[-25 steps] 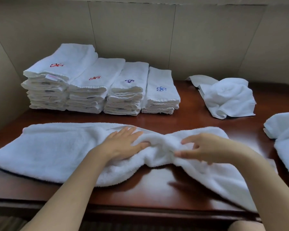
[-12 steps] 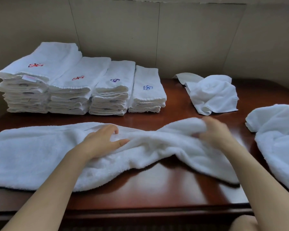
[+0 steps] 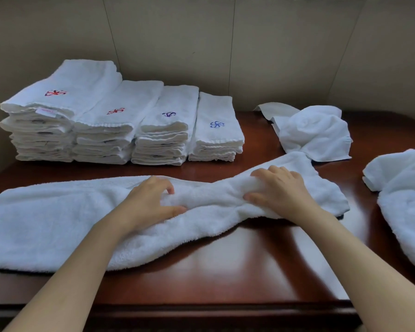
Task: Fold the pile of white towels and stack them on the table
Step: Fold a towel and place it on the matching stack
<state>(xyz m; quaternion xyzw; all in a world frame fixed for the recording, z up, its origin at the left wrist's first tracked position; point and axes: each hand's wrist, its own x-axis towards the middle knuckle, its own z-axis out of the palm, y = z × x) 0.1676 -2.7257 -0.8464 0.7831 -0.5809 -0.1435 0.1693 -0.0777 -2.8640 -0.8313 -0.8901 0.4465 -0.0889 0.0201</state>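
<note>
A long white towel (image 3: 48, 226) lies across the dark wooden table (image 3: 237, 267), flat on the left and bunched in the middle. My left hand (image 3: 151, 202) pinches a fold of it near the centre. My right hand (image 3: 278, 188) grips the bunched part further right, with the towel's right end spread beyond it. Several stacks of folded white towels (image 3: 120, 125) with red and blue embroidered marks stand in a row at the back left against the wall.
A crumpled white towel (image 3: 316, 133) lies at the back right. Another loose white towel (image 3: 407, 202) covers the right edge of the table. The table's front edge (image 3: 201, 307) runs just below my forearms. A beige panelled wall stands behind.
My right hand has closed on the bunched towel and drawn its right end back and to the right, so the towel lies straighter. My left hand now pinches the fold instead of pressing flat.
</note>
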